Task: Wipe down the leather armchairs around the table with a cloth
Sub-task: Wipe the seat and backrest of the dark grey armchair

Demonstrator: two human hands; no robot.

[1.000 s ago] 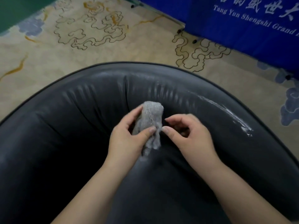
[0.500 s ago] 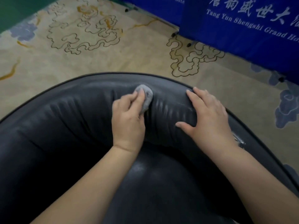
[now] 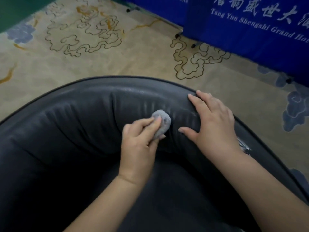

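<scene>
Pressing a balled grey cloth (image 3: 161, 123) against the inner face of the curved backrest of a dark leather armchair (image 3: 70, 131), with the left hand (image 3: 139, 144): fingers curled over the wad, thumb pinching it from the 5 o'clock side, only the upper end of the cloth peeking past the fingertips. Sat about the middle of the backrest, just to the 3 o'clock side of a vertical seam, among fine pleats in the leather. Laid flat on the same backrest, just at 3 o'clock of the cloth but not touching it, the right hand (image 3: 215, 124): fingers straight and spread, tips reaching to the piped top edge at 12 o'clock, thumb stretched out toward 9 o'clock, gripping nothing. Entered from the bottom edge at 6 and 5 o'clock, both bare forearms, crossing above the dark seat cushion. Showed a pale, faintly shiny streak along the top of the backrest at 12 o'clock of the cloth, and a whitish scuffed or wet patch (image 3: 244, 146) on the rim at 4 o'clock of the right hand; could not tell which. Lay beyond the chair, toward 12 o'clock, a beige carpet (image 3: 133, 52) with outlined cloud swirls, touches of gold and grey-blue. Stood at 1 o'clock, along the far edge of the carpet, a blue banner (image 3: 250, 34) with white Chinese characters and the partly cut-off words "Tang Yun Shengshi Grand".
</scene>
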